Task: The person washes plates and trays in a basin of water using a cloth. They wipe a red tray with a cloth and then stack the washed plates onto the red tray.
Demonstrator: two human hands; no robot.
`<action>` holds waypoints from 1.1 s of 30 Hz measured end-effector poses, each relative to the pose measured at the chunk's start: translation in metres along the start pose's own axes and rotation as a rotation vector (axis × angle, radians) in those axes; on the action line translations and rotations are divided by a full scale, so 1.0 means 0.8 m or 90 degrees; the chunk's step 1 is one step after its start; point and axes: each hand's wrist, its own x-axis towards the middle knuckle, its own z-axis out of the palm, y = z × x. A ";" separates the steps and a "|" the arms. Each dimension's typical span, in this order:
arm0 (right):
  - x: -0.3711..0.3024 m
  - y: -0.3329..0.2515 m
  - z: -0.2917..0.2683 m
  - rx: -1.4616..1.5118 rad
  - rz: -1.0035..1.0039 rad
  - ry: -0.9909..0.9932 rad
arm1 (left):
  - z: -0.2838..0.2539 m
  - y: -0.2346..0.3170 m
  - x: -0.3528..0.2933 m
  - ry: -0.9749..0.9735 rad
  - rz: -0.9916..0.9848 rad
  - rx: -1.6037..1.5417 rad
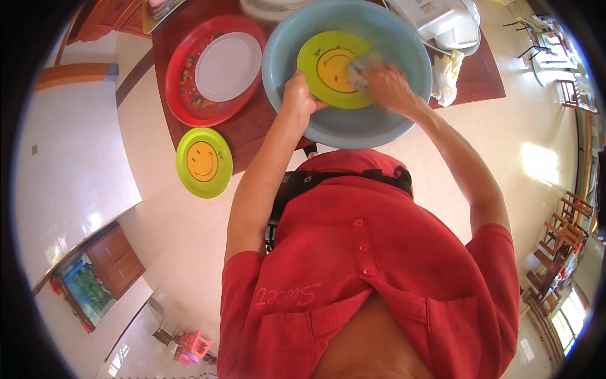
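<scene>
A yellow-green plate with an orange smiley face (309, 60) is held over a large blue-grey basin (276, 76). My left hand (299, 95) grips the plate by its left rim, the thumb along the edge. My right hand (386, 85) presses a pale, crumpled cloth or scrubber (361, 68) against the plate's right side; motion blurs it, so its exact kind does not show. The lower inside of the basin is partly hidden by the plate and my hands.
Left of the basin, a red patterned tray (180, 95) holds a white plate (228, 66). A second smiley plate (218, 183) lies at the table's near-left edge. On the right are white containers (435, 19) and a pale yellow crumpled cloth (448, 79). The brown table (480, 76) carries these.
</scene>
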 end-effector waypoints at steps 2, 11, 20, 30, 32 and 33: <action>0.026 0.020 0.022 0.002 0.039 0.022 | 0.003 0.000 0.003 -0.011 -0.005 0.014; 0.102 -0.047 0.024 -0.026 -0.003 0.244 | -0.008 0.000 0.016 -0.049 -0.024 -0.007; 0.034 -0.085 -0.005 0.066 -0.302 0.108 | -0.031 -0.007 0.036 -0.036 0.016 -0.068; 0.002 -0.003 -0.020 -0.041 0.024 -0.018 | 0.003 0.001 -0.001 0.013 0.013 0.027; 0.026 0.008 -0.005 -0.077 0.043 0.036 | 0.006 0.003 -0.003 0.012 0.008 0.014; 0.040 0.006 0.000 -0.094 0.078 0.057 | 0.006 0.003 -0.003 0.009 0.000 0.000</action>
